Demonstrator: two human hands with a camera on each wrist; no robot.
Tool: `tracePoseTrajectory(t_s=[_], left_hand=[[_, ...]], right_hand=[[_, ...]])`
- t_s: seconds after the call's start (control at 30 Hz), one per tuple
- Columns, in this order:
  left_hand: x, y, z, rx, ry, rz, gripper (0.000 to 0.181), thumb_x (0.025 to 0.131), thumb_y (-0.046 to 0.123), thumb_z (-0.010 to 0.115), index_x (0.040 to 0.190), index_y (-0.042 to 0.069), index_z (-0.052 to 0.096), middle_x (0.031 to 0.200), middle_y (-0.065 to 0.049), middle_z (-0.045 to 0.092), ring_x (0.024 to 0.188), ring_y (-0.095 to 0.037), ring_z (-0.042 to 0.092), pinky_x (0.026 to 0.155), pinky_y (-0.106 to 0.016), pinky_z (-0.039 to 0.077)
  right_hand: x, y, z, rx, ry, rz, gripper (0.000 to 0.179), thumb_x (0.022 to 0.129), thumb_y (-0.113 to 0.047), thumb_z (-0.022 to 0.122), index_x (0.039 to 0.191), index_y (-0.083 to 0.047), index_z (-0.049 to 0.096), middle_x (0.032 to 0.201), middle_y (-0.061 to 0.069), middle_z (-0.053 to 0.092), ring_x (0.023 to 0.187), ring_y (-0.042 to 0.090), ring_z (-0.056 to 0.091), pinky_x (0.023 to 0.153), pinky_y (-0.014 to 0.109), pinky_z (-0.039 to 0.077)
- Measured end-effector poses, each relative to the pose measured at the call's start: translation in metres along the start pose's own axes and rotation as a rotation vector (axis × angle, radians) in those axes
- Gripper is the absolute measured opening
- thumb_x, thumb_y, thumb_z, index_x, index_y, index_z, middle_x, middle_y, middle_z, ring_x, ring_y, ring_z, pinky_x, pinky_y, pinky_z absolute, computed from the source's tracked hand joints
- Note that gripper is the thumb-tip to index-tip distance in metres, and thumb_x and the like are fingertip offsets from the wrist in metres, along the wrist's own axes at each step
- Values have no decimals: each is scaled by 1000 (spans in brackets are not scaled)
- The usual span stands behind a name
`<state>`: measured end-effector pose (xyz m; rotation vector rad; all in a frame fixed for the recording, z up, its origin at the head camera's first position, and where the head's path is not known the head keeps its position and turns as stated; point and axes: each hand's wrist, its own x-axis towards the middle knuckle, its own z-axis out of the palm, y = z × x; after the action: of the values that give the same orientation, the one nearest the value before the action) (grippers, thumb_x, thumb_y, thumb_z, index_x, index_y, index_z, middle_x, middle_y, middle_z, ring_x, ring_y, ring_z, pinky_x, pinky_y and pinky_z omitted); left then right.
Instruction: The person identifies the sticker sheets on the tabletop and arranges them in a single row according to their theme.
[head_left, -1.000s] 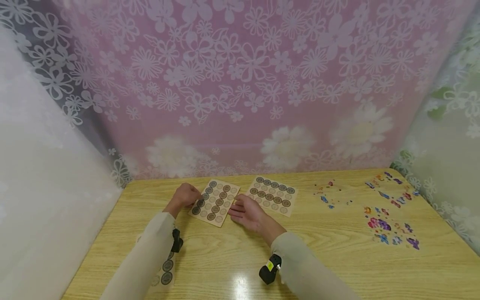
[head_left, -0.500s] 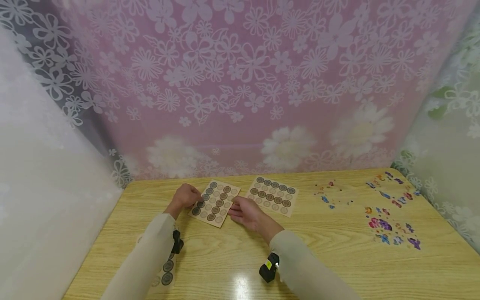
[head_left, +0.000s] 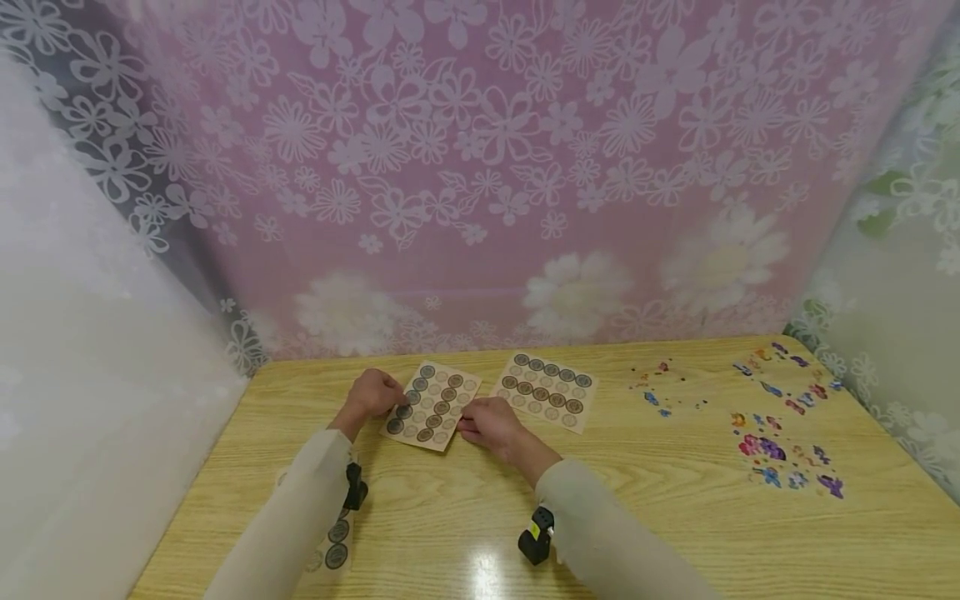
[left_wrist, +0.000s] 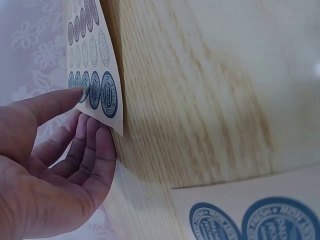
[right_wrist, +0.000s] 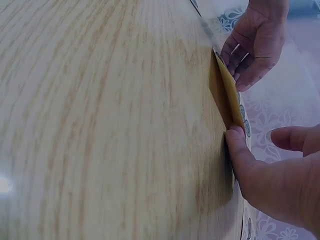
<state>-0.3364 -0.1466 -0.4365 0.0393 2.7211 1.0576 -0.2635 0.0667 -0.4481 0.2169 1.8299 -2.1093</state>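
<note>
A beige sheet of round stickers, printed with dark and pale circles in rows, lies between the two hands with an edge tilted up from the table. My left hand pinches its left edge; in the left wrist view the thumb presses the printed face, the other fingers curled behind. At the right edge is my right hand. In the right wrist view one fingertip touches the lifted edge of the sheet, showing its yellow-brown underside, while the thumb stands apart from it.
A second sticker sheet lies just right of the first. Another sheet is partly under the left sleeve. Small colourful butterfly-like and flower-like pieces are scattered on the right of the wooden table. A flowered curtain hangs behind.
My right hand has drawn in slightly lower and left along the sheet's right edge, its fingers less spread. The held sheet has tilted a little; the left hand stays nearly still.
</note>
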Motion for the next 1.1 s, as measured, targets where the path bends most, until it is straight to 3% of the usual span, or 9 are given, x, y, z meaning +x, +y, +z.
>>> tracePoseTrajectory(t_s=[0.17,0.27,0.6,0.87,1.1], left_hand=[[-1,-2,0,-8,6,9,10,85,11,71,83,1,72,72,-7,64,59,-19,55,54,-30,45],[-2,-3,-1,-25,9,19,10,84,11,72,83,1,72,76,-8,65,64,-21,59,57,-31,48],[-7,-7,-1,-195,-22,24,14,84,5,72,94,-5,67,87,-14,64,70,-22,64,63,-36,56],[-11,-14,-1,-262,-33,27,17,84,5,72,95,-5,64,84,-14,64,67,-21,65,62,-36,56],[-22,-17,-4,-321,-86,65,28,86,7,70,109,-8,62,91,-14,66,75,-23,66,69,-39,55]], right_hand=[[1,4,0,-15,28,-22,45,98,-1,48,139,14,34,116,27,55,94,27,62,85,37,52],[2,6,0,3,51,-29,45,96,0,51,137,13,36,119,27,54,95,29,62,83,37,53],[6,7,0,43,106,-56,40,90,4,59,127,9,45,111,24,57,84,24,64,77,36,55],[4,8,-3,-22,105,-66,39,87,5,59,124,9,48,108,22,58,85,25,64,78,37,54],[0,6,-3,-80,121,-53,38,87,1,63,122,6,50,105,19,60,81,22,65,74,36,55]])
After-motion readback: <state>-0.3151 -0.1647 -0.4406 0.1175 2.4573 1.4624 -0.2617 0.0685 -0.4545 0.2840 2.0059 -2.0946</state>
